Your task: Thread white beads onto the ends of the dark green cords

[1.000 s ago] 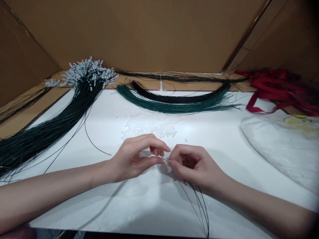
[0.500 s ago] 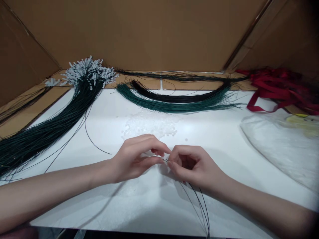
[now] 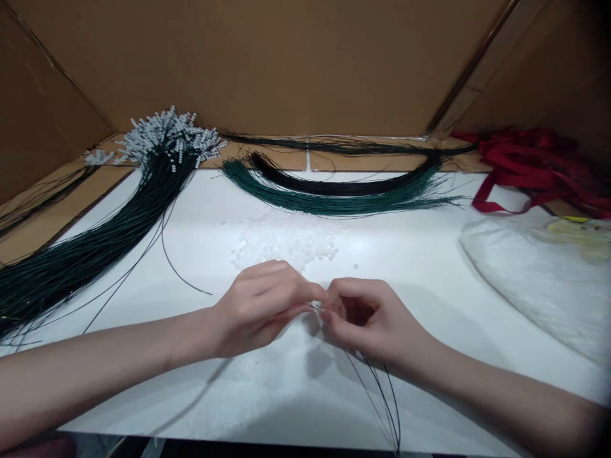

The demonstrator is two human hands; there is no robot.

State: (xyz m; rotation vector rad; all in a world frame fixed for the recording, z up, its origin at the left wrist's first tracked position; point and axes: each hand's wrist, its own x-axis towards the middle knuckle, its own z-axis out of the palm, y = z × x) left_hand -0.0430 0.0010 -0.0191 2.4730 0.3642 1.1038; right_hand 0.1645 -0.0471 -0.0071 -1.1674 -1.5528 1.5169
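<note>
Thin dark wires (image 3: 394, 407) hang from my right hand (image 3: 370, 315), whose thumb and index finger pinch them. Their short tips poke out of that pinch to the left. My left hand (image 3: 265, 308) meets these tips with its thumb and fingers drawn together; what sits between them is too small and hidden to make out. Just beyond my hands, small white translucent beads (image 3: 286, 238) lie scattered on the white tabletop (image 3: 191, 394).
At left lies a thick bundle of green wires (image 3: 109, 245) with white beaded ends (image 3: 172, 137). Green wires (image 3: 334, 205) and black wires (image 3: 334, 187) curve along the back. Red ribbon (image 3: 539, 168) and a clear plastic bag (image 3: 539, 280) lie right. Cardboard walls (image 3: 305, 63) surround the table.
My left hand's fingers have closed down toward its thumb at the wire tips. My right hand has barely moved and keeps its pinch.
</note>
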